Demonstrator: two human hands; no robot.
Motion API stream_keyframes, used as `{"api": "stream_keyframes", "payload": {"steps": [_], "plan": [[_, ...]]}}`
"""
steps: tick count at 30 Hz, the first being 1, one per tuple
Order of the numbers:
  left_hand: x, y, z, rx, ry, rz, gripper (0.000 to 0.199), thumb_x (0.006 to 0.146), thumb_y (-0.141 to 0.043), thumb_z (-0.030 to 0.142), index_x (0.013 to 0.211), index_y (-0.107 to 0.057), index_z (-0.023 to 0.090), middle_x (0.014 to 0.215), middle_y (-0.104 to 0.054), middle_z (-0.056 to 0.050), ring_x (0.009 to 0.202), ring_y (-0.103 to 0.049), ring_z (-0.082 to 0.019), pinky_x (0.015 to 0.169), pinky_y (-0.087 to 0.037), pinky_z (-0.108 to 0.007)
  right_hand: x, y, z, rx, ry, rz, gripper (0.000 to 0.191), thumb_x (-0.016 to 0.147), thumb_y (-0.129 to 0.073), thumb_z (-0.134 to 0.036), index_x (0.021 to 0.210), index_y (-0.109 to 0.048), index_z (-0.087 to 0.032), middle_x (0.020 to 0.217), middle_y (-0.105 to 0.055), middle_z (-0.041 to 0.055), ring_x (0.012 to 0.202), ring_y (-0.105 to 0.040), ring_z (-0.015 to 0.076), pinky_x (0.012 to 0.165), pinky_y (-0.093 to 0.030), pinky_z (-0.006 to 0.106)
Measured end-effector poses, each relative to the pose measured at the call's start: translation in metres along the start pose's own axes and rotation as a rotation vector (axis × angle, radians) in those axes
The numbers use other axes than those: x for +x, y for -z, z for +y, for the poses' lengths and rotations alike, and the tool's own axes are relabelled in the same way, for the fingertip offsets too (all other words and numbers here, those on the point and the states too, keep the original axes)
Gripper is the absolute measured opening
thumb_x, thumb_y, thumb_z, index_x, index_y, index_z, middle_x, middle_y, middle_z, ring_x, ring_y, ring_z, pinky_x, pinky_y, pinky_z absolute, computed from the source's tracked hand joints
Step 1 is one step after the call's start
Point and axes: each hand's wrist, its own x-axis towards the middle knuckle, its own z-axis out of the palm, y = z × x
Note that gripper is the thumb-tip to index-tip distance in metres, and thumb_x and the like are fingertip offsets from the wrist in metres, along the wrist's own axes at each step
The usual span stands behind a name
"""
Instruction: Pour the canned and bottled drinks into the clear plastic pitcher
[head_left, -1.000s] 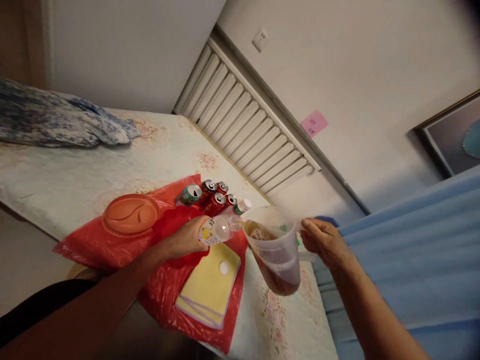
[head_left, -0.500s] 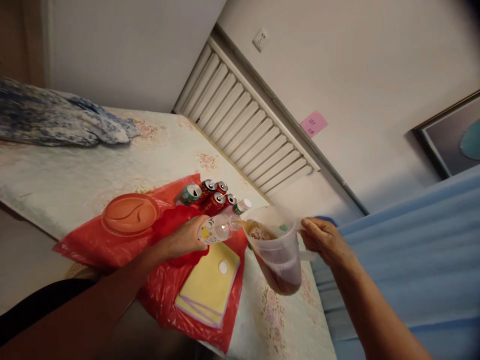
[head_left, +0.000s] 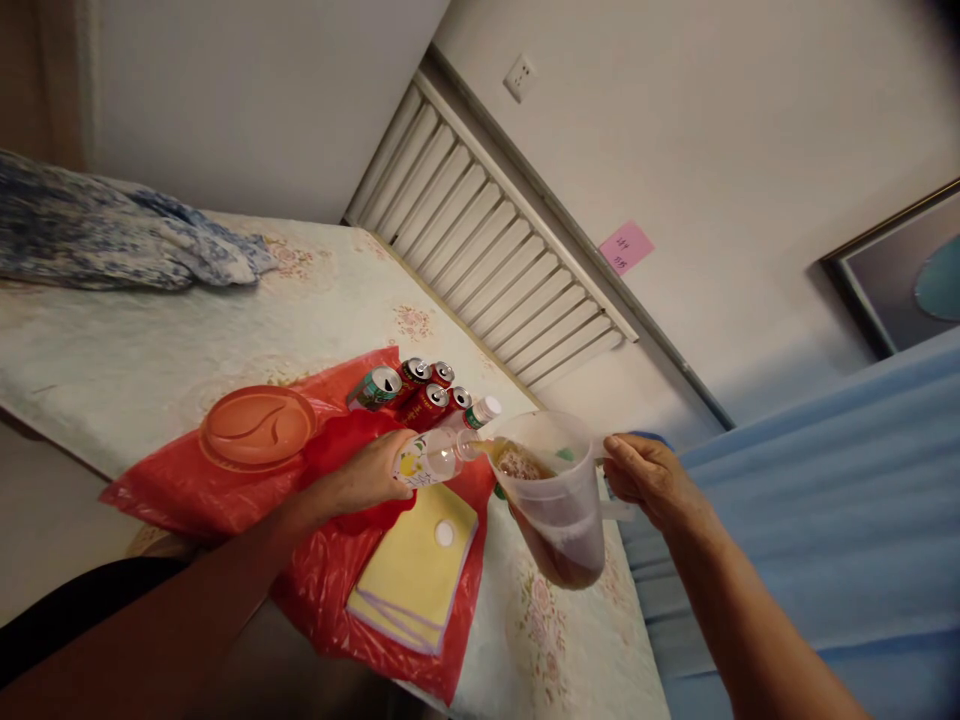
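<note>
My left hand [head_left: 377, 467] is closed round a clear plastic bottle [head_left: 429, 458] with a lemon-patterned label, its uncapped neck at the jug's spout. My right hand [head_left: 649, 478] grips the handle of a translucent measuring jug [head_left: 562, 520], which is tilted toward the bottle. Brown, foamy liquid fills part of the jug, and a stream of it joins the spout to the bottle's mouth. Below the bottle lies a folded yellow cloth [head_left: 412, 580] with a white cap [head_left: 445, 534] on it. Behind my left hand is a bright red container [head_left: 330, 440], partly hidden.
A red plastic bag [head_left: 322, 600] is spread on the flower-patterned table [head_left: 540, 640]. An orange lid [head_left: 259, 425] lies on its left part. Several drink cans [head_left: 431, 402] and a white-capped bottle [head_left: 484, 410] stand behind. A radiator [head_left: 487, 230] lines the wall; a blue curtain [head_left: 825, 480] hangs right.
Hardly anything differs. Both hands keep their hold on the bottle and the jug, and the liquid still runs between them. The view has shifted very slightly.
</note>
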Motion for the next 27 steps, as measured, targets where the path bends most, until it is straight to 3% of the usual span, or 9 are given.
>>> {"api": "stream_keyframes", "payload": {"steps": [27], "plan": [[-0.0008, 0.0011, 0.0011, 0.054, -0.02, 0.015, 0.049, 0.06, -0.071, 0.02, 0.108, -0.059, 0.022, 0.112, -0.068, -0.006, 0.101, -0.065, -0.026, 0.08, -0.05, -0.033, -0.003, 0.0029, -0.0072, -0.035, -0.023, -0.027, 0.064, 0.074, -0.069, -0.076, 0.056, -0.038, -0.023, 0.05, -0.025, -0.0092, 0.044, -0.017, 0.0049, 0.042, -0.014, 0.023]]}}
